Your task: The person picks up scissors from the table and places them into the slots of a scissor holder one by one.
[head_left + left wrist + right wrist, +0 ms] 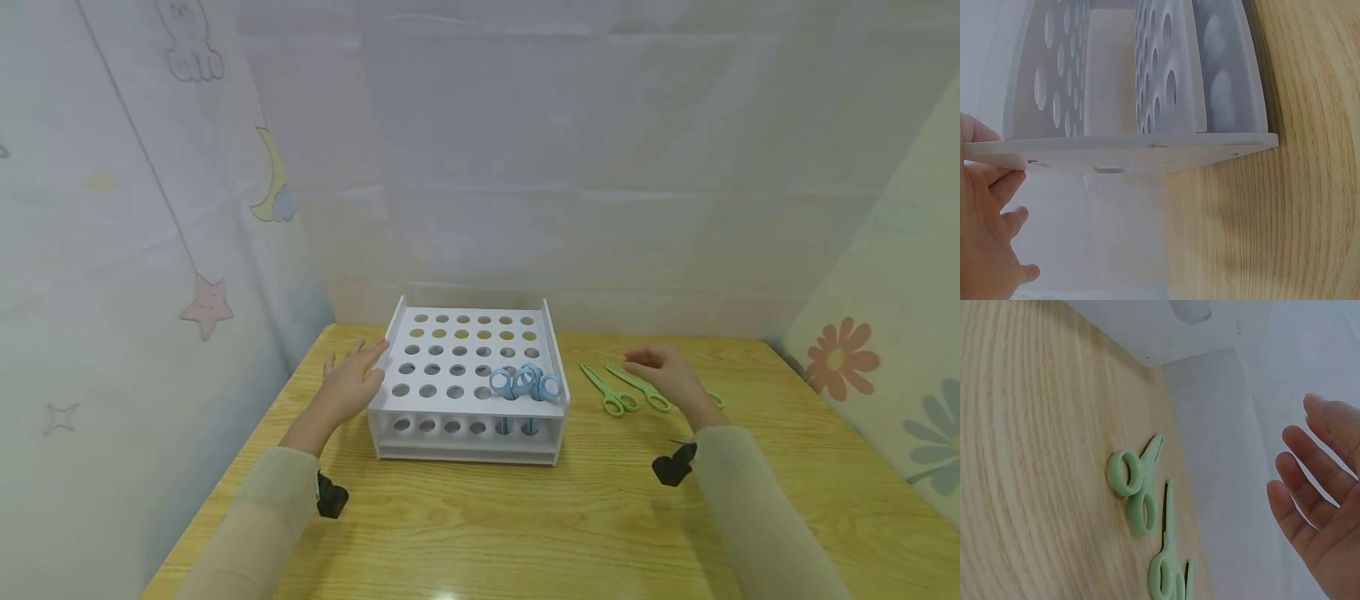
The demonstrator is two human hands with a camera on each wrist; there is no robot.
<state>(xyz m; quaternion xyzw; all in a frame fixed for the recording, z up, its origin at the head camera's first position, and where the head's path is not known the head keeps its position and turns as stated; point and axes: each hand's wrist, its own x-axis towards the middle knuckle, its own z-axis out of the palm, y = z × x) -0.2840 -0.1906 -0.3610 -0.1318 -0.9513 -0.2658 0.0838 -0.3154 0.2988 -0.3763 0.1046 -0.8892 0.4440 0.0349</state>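
Nearest: sleeves (742, 508) w/ a black wrist cam (330, 496) on each arm, over bare wood-look surface (480, 533). Hands well apart. L hand (345, 392) pinches the upper edge of the white rack's (450, 409) L side wall; wrist view shows the wall btwn its digits, other fingers spread outside. R hand (663, 375) holds nothing, fingers loosely bent, above the green scissors (612, 404).

Rack sits mid-surface, L of the greens. Two prs blue scissors (514, 388) stand in its front R holes, handles up, blades showing below the top board. Greens lie flat R of the rack: two prs plain to see, a third partly hidden by R hand/arm in head view.

Risks, my read: blue handles crowd each other, so a pr added next to them could snag or jam. Greens lie close together; a hasty grab might knock a neighbour. A blade lowered at a slant could catch a hole rim & tip or shove the rack, esp. if L hand's pinch slackens.

Far: rack's back rows w/o scissors, then pale backdrop (480, 167).
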